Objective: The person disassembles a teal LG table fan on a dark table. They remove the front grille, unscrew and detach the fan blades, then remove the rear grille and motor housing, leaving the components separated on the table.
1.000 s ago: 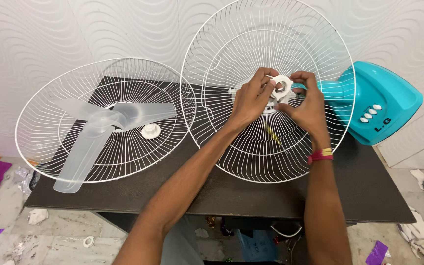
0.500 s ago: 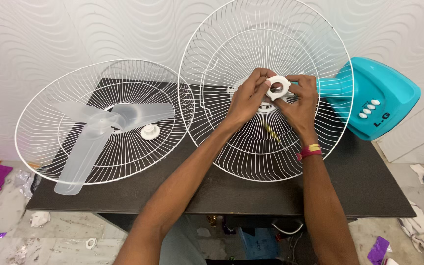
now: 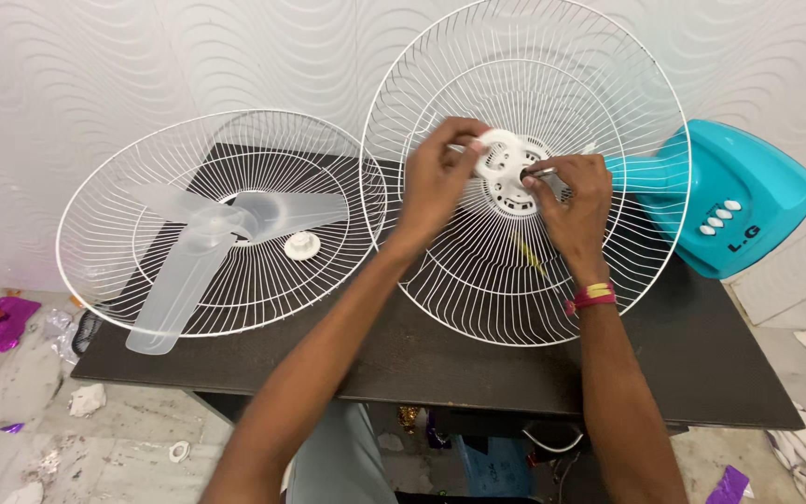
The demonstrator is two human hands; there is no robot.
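Observation:
My left hand [image 3: 433, 177] holds a white plastic ring nut [image 3: 496, 151] just up and left of the hub [image 3: 512, 191] of a white wire fan guard [image 3: 478, 280], which stands upright on the table. My right hand [image 3: 573, 201] is at the hub from the right, its fingertips pinched on the thin shaft [image 3: 538, 172] poking through the centre. A red and yellow band circles that wrist. Behind the guard on the right lies the teal fan body [image 3: 748, 201] with white buttons.
A second wire guard [image 3: 104, 233] lies at the left of the dark table [image 3: 701, 364], holding a translucent three-blade fan blade [image 3: 188, 252] and a small white cap [image 3: 301, 245]. A patterned white wall rises behind. Scraps of foil, paper and cloth litter the floor.
The ring nut, held by both hands at the hub centre before, is now in my left hand alone, shifted up and left. My right hand has let it go and pinches the shaft.

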